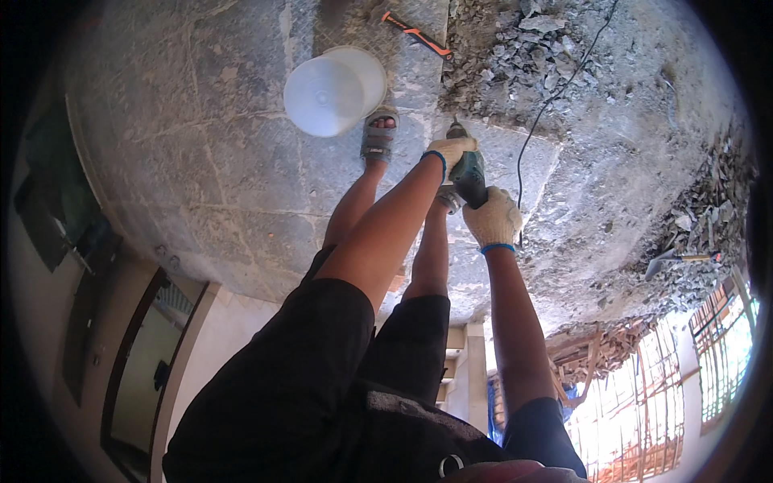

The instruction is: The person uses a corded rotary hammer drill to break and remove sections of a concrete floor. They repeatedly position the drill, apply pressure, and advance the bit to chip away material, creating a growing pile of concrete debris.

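A dark green rotary hammer drill [469, 179] is held in both of my gloved hands, its bit pointing away from me at the floor. My left hand [451, 152], in a cream knit glove with a blue cuff, is closed round the front of the tool, just behind the chuck. Farther back, my right hand [493, 219], gloved the same way, is wrapped round the rear handle. The bit's end lies close to the edge between flat slab and broken rubble; I cannot tell whether it touches. The trigger is hidden by my right hand.
A white bucket [326, 95] stands left of my sandalled foot [378, 138]. Beyond it lies an orange-and-black hammer [417, 35]. Broken chips [539, 56] cover the far floor, and a black cable [531, 129] runs across the slab. Another hammer [680, 259] rests on rubble at right.
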